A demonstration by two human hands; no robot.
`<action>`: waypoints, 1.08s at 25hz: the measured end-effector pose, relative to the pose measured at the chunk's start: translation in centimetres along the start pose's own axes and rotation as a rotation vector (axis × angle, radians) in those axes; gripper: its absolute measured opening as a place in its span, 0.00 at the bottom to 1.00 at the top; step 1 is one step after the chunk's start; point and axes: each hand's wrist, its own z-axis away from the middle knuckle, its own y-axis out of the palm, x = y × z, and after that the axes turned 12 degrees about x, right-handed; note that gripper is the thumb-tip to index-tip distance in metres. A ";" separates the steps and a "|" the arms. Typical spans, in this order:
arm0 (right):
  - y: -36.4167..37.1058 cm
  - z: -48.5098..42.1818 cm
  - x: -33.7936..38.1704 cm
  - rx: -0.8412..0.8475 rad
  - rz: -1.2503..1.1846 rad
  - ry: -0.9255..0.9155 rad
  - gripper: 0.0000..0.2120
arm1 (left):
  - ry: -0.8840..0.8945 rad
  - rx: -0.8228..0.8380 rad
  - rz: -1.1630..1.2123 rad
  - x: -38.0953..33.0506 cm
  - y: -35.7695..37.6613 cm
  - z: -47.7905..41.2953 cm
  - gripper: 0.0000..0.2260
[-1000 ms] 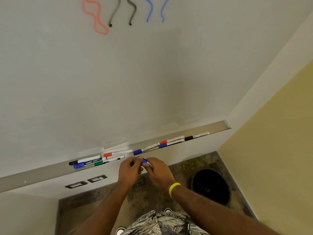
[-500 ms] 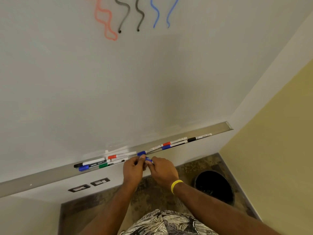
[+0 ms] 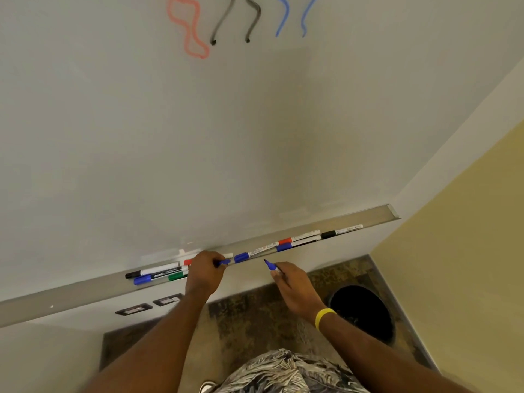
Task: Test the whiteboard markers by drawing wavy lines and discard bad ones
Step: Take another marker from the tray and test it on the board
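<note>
My right hand (image 3: 292,287) grips an uncapped blue marker (image 3: 270,265), its tip pointing up and left just below the tray. My left hand (image 3: 204,275) pinches the blue cap (image 3: 224,262) at the front edge of the metal marker tray (image 3: 380,217). Several capped markers lie in the tray: black, blue and green ones (image 3: 158,275) at the left, a blue one (image 3: 249,255) in the middle, red, blue and black ones (image 3: 300,241) at the right. The whiteboard (image 3: 226,137) carries red (image 3: 188,26), black (image 3: 252,21) and blue (image 3: 283,15) wavy lines at the top.
A round black bin (image 3: 363,310) stands on the floor at the lower right, beside a yellow wall (image 3: 467,251). Two wall sockets (image 3: 150,306) sit under the tray at the left. My patterned shirt fills the bottom of the view.
My hands, joined on the blue marker before, have pulled apart. The cap stays in my left hand and the bare-tipped marker in my right.
</note>
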 end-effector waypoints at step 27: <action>-6.9 0.3 13.5 -0.243 -0.601 -0.586 0.20 | 0.684 -0.858 -0.365 -7.2 -14.3 3.7 0.17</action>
